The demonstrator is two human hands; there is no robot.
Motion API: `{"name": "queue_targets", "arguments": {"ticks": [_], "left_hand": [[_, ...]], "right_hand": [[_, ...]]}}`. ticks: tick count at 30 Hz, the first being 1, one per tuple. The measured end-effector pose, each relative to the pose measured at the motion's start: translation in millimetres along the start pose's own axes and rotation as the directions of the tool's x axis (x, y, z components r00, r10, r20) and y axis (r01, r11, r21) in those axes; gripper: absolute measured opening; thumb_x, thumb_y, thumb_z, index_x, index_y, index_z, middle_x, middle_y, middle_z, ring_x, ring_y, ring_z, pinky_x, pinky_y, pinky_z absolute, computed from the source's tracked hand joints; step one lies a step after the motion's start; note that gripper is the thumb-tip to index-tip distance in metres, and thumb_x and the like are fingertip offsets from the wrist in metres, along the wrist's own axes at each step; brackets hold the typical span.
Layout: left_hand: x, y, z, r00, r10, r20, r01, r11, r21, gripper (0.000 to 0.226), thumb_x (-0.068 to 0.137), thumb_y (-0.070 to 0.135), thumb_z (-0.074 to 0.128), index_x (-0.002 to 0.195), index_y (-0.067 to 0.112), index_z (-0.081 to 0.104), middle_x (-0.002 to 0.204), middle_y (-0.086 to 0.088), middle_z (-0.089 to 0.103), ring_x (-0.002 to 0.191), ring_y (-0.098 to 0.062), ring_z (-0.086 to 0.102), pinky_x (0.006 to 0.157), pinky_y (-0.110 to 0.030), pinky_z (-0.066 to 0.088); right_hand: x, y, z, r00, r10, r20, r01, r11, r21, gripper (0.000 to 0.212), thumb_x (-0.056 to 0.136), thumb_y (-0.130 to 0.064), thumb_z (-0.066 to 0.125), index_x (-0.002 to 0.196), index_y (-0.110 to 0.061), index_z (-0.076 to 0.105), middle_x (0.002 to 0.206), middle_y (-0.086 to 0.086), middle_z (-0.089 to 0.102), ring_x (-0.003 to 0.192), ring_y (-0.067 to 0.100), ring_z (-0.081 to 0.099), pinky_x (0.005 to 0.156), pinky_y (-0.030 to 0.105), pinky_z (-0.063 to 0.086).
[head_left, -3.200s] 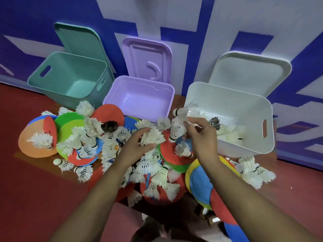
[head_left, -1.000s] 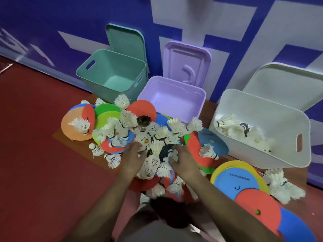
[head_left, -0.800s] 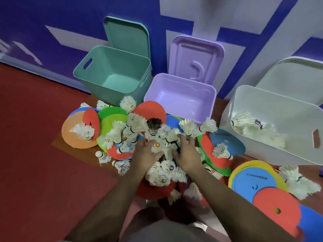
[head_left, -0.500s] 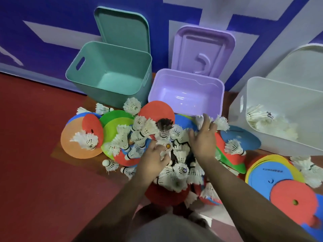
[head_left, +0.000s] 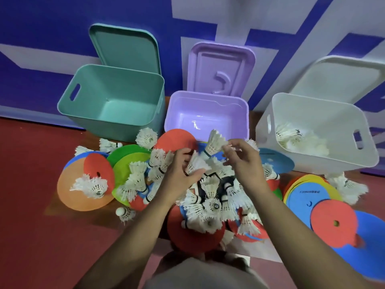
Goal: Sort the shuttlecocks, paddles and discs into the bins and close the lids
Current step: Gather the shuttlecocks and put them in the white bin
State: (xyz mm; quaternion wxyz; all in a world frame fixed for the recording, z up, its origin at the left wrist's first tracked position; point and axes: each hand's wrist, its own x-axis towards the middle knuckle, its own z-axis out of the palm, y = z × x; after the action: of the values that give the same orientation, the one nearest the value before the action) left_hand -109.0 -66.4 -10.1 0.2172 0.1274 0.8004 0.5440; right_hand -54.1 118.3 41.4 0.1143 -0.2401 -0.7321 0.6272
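Red floor (head_left: pixel 31 195), shuttlecock pile (head_left: pixel 210 207) on discs (head_left: pixel 333 222): left hand (head_left: pixel 179 170) grips a shuttlecock (head_left: pixel 195 163), right hand (head_left: pixel 243 163) pinches a second shuttlecock (head_left: pixel 214 142) by its feathers, so carry both lightly, release only past the white bin (head_left: pixel 325 113) rim.

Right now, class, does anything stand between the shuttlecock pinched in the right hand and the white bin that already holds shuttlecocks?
Nothing visible does. The right hand holds the shuttlecock above the pile; the white bin stands open to its right, lid leaning back; the blue disc between them lies flat.
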Motion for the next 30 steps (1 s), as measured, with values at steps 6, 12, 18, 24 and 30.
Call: {"name": "queue_targets", "arguments": {"ticks": [6,12,18,24,30], "left_hand": [[7.3,8.3,9.1,0.994,0.029,0.105,-0.029,1.000,0.004,0.064,0.079,0.033,0.078,0.134,0.038,0.045,0.126,0.013,0.056,0.117,-0.004,0.053,0.097,-0.028,0.046],[22.0,14.6,27.7,0.957,-0.037,0.289,0.055,0.997,-0.052,0.072,0.072,0.054,0.074,0.135,0.055,0.040,0.139,0.016,0.052,0.126,-0.005,0.052,0.107,-0.040,0.043],[29.6,10.8,36.2,0.967,-0.081,0.242,0.099,0.993,-0.066,0.058,0.079,0.041,0.076,0.128,0.051,0.045,0.134,0.017,0.047,0.120,-0.006,0.047,0.103,-0.033,0.038],[20.1,-3.1,38.0,0.972,-0.090,0.219,0.093,0.996,-0.002,0.058,0.082,0.036,0.076,0.123,0.057,0.042,0.132,0.028,0.043,0.121,-0.005,0.050,0.097,-0.029,0.045],[15.0,8.5,42.9,0.983,-0.131,0.129,0.124,0.990,0.060,0.058,0.083,0.033,0.075,0.123,0.057,0.040,0.121,0.040,0.042,0.106,0.016,0.045,0.083,-0.013,0.039]], "right_hand": [[-16.4,16.6,-3.2,0.970,0.174,0.167,-0.175,0.984,-0.008,0.009,0.092,-0.018,0.066,0.083,-0.020,0.068,0.073,-0.006,0.062,0.065,0.006,0.055,0.069,0.031,0.043],[-16.9,15.9,-23.0,0.887,0.320,0.332,-0.362,0.929,0.072,0.016,0.095,-0.022,0.062,0.084,-0.025,0.072,0.083,0.007,0.060,0.078,0.024,0.054,0.067,0.028,0.045],[34.2,30.8,-65.7,0.979,0.168,-0.111,-0.201,0.873,-0.445,0.044,0.091,-0.043,0.062,0.128,-0.021,0.055,0.122,0.005,0.056,0.102,0.021,0.060,0.082,0.033,0.047],[72.4,84.4,-71.5,0.987,0.159,0.034,-0.067,0.589,-0.805,0.024,0.093,-0.016,0.060,0.109,0.002,0.063,0.123,0.019,0.052,0.097,0.037,0.062,0.081,0.037,0.049],[58.9,70.9,-79.4,0.996,-0.074,-0.053,0.025,0.782,-0.622,0.019,0.095,-0.022,0.059,0.081,-0.009,0.058,0.082,0.008,0.058,0.069,0.026,0.056,0.058,0.034,0.040]]}}
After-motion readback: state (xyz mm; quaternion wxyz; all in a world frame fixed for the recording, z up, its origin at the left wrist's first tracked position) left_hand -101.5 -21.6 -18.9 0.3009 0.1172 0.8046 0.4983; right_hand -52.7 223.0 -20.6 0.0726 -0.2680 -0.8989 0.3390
